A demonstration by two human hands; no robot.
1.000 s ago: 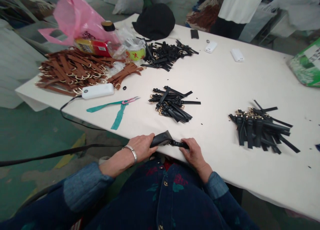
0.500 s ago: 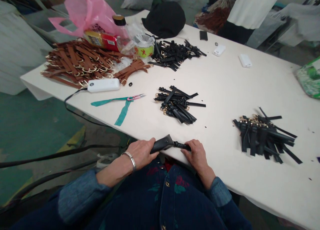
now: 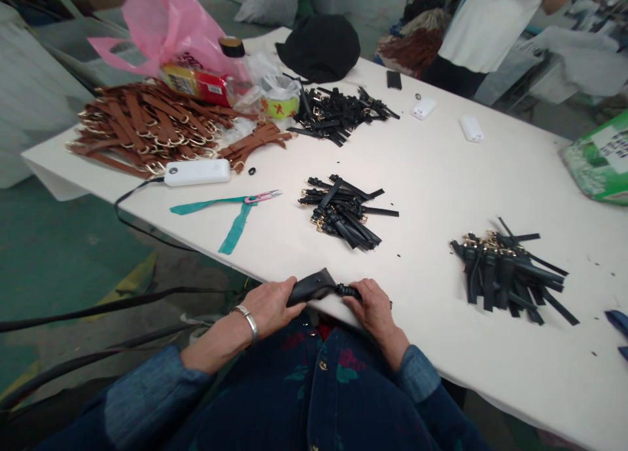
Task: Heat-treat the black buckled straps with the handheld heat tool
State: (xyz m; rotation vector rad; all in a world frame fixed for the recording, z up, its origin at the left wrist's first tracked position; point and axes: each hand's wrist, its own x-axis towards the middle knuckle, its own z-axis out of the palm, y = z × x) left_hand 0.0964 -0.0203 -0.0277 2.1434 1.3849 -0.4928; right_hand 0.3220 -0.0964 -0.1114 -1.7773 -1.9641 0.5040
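Observation:
My left hand [image 3: 269,306], with a silver bracelet at its wrist, is closed around a wide, dark, leather-like piece [image 3: 311,287] at the table's front edge. Its angular end points right. Close beside that end, my right hand [image 3: 373,308] pinches a narrow black strap [image 3: 347,291] with raised loops. The strap meets the wide piece's end; whether they are joined I cannot tell. Fingers hide part of the strap. Farther in lies a small pile of black buckle straps [image 3: 343,212] with gold-coloured buckles. Another black strap pile [image 3: 510,271] lies to the right.
On the table [image 3: 422,176] are pink thread snips [image 3: 261,197] with teal ribbon, a white power bank [image 3: 197,172] with a cable, brown straps [image 3: 147,127], more black straps [image 3: 338,110], a black cap [image 3: 321,48] and a green bag [image 3: 601,160]. A person in white [image 3: 490,25] stands beyond.
My right hand has shifted left along the strap, nearer the wide piece. The view has moved slightly, showing more of the green bag. The person beyond has an arm in view.

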